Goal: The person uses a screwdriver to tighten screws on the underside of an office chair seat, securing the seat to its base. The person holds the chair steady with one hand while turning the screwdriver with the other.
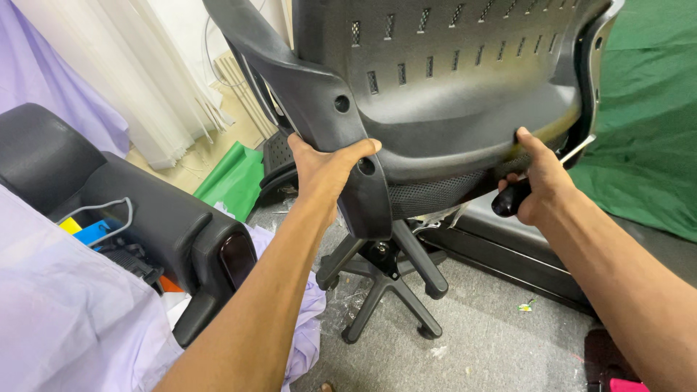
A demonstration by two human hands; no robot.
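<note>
Since the chair back (450,87) hung loose above the wheeled base (385,283), my left hand (323,170) had its fingers clamped round the side bracket (341,116) to steady it, while my right hand (537,185) pinched a screwdriver (512,197) against the lower edge.

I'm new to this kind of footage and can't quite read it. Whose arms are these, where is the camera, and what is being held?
The camera sits on a person's head and looks down, so the two bare arms are that person's own. The left hand grips the black plastic back of an office chair near its arm bracket. The right hand steadies the shell's other edge while holding a screwdriver with a black handle. Below, the chair's wheeled base stands on grey carpet. A black sofa is to the left, and green cloth to the right.
</note>
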